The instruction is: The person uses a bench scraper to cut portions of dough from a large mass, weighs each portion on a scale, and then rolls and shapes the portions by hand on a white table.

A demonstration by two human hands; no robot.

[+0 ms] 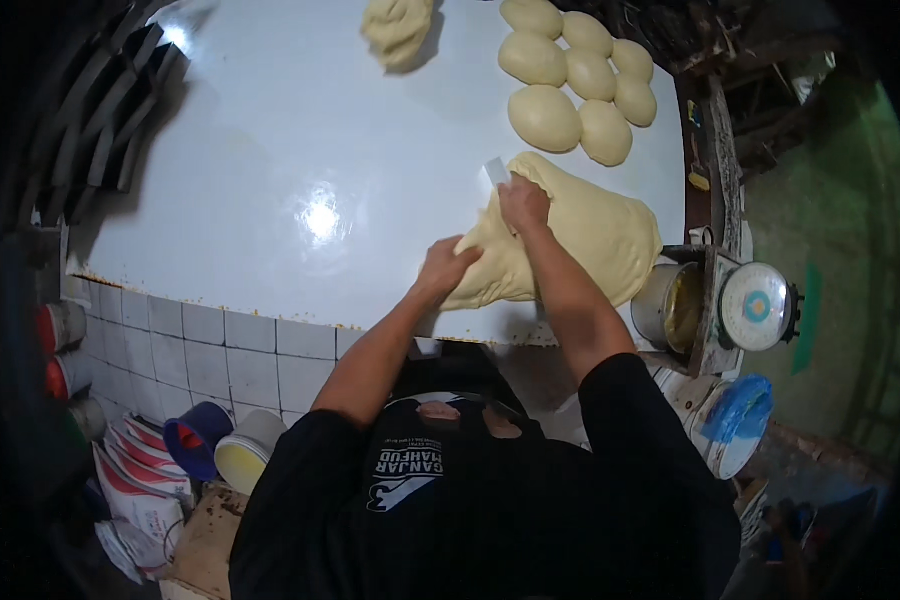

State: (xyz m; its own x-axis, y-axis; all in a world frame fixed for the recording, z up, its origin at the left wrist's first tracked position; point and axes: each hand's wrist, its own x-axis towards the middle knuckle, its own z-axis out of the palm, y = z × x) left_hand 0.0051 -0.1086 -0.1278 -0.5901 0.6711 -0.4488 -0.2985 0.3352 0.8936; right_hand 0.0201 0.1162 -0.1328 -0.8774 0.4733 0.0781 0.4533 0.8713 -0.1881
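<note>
A large slab of pale yellow dough (pixel 595 225) lies on the white tabletop near its front right edge. My right hand (pixel 523 203) is closed round a dough scraper (pixel 495 172), whose pale flat blade shows at the dough's upper left side. At the left edge of the slab, my left hand (pixel 447 270) grips the dough, its thumb on top and its fingers partly hidden. Several smooth rounded dough pieces (pixel 545 118) sit close together beyond the slab. Farther off to the left rests a rough lump of dough (pixel 397 35).
Dark stacked metal tins (pixel 120 110) stand at the table's left end. By the right edge are a metal pot (pixel 667 305) and a round-dial scale (pixel 757 306). Buckets (pixel 250 450) and sacks (pixel 145 470) are on the floor at lower left; a bucket with blue plastic (pixel 735 425) stands lower right.
</note>
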